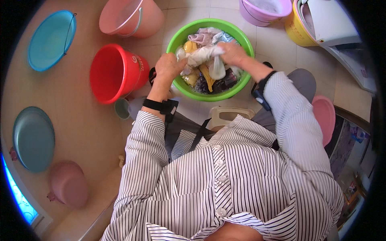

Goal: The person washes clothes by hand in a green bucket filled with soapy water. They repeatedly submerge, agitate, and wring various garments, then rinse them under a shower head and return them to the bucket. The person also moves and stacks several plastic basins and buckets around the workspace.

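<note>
Before me on the floor stands a round green plastic basin [193,95] with wet laundry in water. Above it, my left hand [169,67] and my right hand [231,53] grip a white wet cloth [201,56], bunched and stretched between them. One loose end of the cloth hangs down near my right hand, which is slightly blurred. Below it lie a yellow cloth [206,77] and dark garments [225,80]. Pale pink laundry [200,38] and a blue-and-white piece [228,37] fill the far side of the basin.
To the left stand a red bucket [132,72] and a pink bucket [147,21]. A purple bucket [256,18] holds sudsy liquid, beside a yellow bucket [297,31] and a white appliance [331,22]. Between my legs is a beige plastic stool [214,113]. Several basins hang on the left wall [87,132].
</note>
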A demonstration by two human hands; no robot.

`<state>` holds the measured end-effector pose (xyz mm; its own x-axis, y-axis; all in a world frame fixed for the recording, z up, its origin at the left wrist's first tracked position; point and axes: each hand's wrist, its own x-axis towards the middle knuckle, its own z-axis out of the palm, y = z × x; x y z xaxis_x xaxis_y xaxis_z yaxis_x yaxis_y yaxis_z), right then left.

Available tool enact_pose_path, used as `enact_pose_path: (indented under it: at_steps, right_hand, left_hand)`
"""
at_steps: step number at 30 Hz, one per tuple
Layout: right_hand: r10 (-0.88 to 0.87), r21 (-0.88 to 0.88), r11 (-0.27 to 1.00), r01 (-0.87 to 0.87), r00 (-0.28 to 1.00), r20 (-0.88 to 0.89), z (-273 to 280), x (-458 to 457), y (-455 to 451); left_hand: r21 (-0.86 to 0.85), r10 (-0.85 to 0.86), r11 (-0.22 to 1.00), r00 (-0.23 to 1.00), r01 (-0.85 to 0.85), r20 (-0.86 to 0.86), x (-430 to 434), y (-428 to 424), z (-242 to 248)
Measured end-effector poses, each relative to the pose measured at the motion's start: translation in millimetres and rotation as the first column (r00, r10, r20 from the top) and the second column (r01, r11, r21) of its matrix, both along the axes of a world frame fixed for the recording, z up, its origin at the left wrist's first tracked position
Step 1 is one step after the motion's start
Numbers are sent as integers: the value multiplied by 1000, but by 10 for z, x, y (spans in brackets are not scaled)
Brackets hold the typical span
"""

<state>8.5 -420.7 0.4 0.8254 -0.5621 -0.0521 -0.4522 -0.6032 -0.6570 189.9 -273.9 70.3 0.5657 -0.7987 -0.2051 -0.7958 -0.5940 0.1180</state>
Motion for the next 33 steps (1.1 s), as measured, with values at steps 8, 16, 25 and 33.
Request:
enact_pose_path:
  at_steps: [8,16,25,33]
  right_hand:
    - [21,79,995,-65,885,466,1300,-239,-200]
    - [-87,7,995,104,801,593,1084,-152,-481]
    - [25,-35,999,-36,957,-289,-174,28,-37]
    - [49,-76,994,-78,942,-331,-771,230,-24]
  left_hand:
    - [-626,-505,776,664,71,-551,-394,-205,131]
    - [-791,-563,467,556,-396,-611,-383,-389,486]
    - [-265,-320,933,900,244,-297,-229,-267,-683]
    - [1,-211,977,959,215,-188,-455,-283,-1414]
